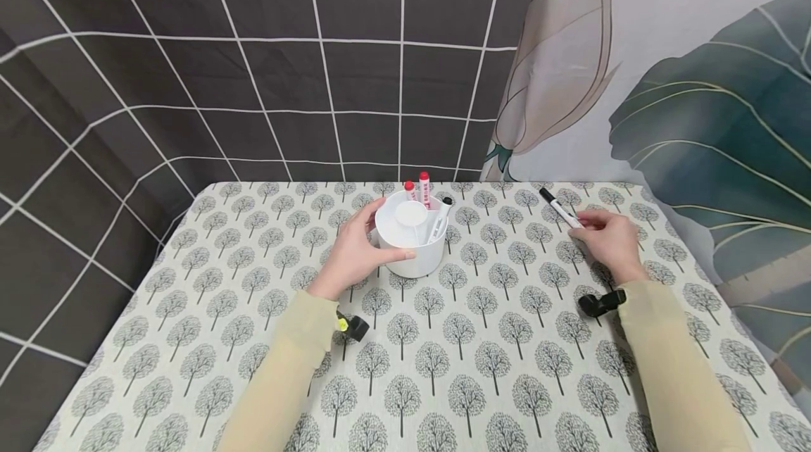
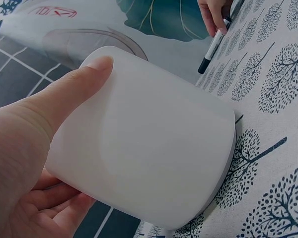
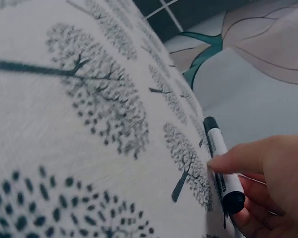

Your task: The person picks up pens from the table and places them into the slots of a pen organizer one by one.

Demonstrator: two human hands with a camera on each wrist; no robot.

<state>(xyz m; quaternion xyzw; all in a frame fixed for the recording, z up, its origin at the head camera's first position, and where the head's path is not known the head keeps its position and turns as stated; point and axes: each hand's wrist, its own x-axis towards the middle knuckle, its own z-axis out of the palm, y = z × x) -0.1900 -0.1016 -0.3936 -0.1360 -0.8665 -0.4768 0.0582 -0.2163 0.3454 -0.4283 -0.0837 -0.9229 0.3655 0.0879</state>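
A round white pen holder [image 1: 415,265] with compartments stands on the table. My left hand [image 1: 355,251] grips its left side, the thumb across the front wall and the fingers toward the back. Two red-capped markers [image 1: 424,191] stick up at the holder's rear, while a black-capped marker [image 1: 440,221] leans in its right side. Over at the right, my right hand [image 1: 611,237] pinches another white marker [image 1: 557,208] with a black cap, thumb on top in the right wrist view. Whether this marker touches the cloth I cannot tell.
A cloth [image 1: 405,367] printed with grey trees covers the table. Behind the back edge hangs a dark curtain [image 1: 355,79] with white grid lines. A light curtain [image 1: 697,51] with large leaf and flower prints hangs at the right.
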